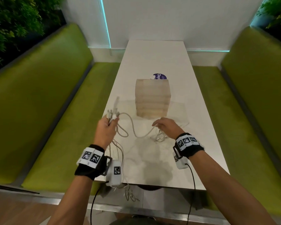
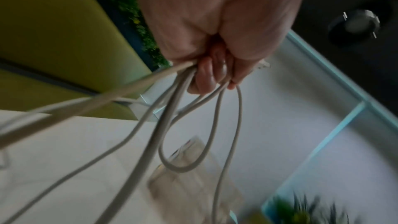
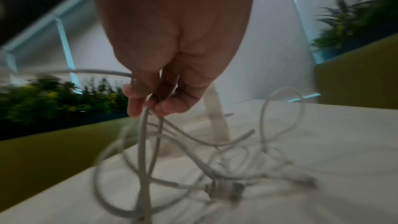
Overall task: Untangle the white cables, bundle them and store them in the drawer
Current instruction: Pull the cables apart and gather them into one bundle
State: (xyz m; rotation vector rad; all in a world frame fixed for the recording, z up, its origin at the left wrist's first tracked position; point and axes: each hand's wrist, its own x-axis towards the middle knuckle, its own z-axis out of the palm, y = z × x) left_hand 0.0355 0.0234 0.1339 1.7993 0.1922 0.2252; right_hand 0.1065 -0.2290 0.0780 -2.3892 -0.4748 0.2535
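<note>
While the left hand (image 1: 106, 127) is raised, fingers curled around several white cables (image 1: 137, 134), the right hand (image 1: 166, 126) pinches strands above the tangle lying on the table (image 1: 201, 127).

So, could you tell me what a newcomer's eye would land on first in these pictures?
Probably the white cables, strung in loose loops above the long white table between both hands. The left hand grips a bunch of strands with plug ends sticking up, while the right hand pinches strands above a tangled heap on the tabletop. Just behind stands a pale wooden drawer box, flanked by bright green benches.
</note>
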